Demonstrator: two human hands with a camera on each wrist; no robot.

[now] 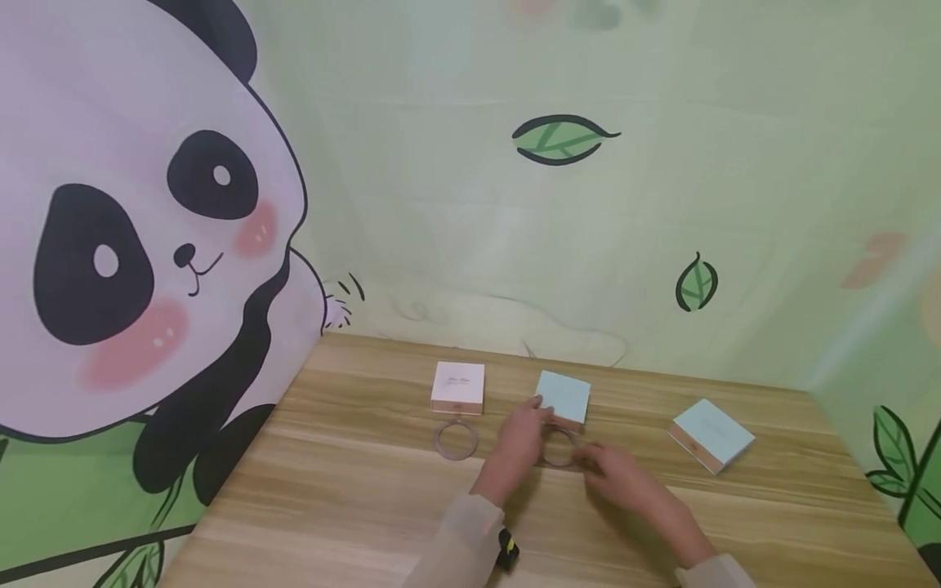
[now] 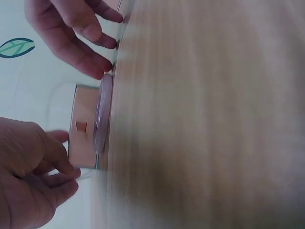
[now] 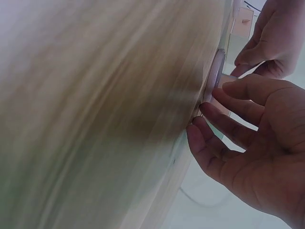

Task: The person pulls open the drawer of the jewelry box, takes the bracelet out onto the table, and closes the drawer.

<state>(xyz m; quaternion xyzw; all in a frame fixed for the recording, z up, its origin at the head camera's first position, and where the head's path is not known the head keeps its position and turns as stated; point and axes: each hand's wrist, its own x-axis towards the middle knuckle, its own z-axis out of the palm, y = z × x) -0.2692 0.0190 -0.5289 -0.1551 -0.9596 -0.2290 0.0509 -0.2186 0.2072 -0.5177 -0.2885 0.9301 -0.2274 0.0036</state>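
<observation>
On the wood-grain worktop, the lilac bangle, at the blue box's six o'clock, seems brittle; pinch its rim. Right hand's fingers apart; left hand's, cannot tell.

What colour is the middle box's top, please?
The middle box's top is pale blue, clearest in the head view.

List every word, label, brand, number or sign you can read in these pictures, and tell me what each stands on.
None can be read with certainty.
Pink-white box: small dark lettering on the lid, too small and blurred to read.
Right-hand blue box: faint marking on the lid, too blurred to read.
Middle blue box: no lettering can be made out.
</observation>
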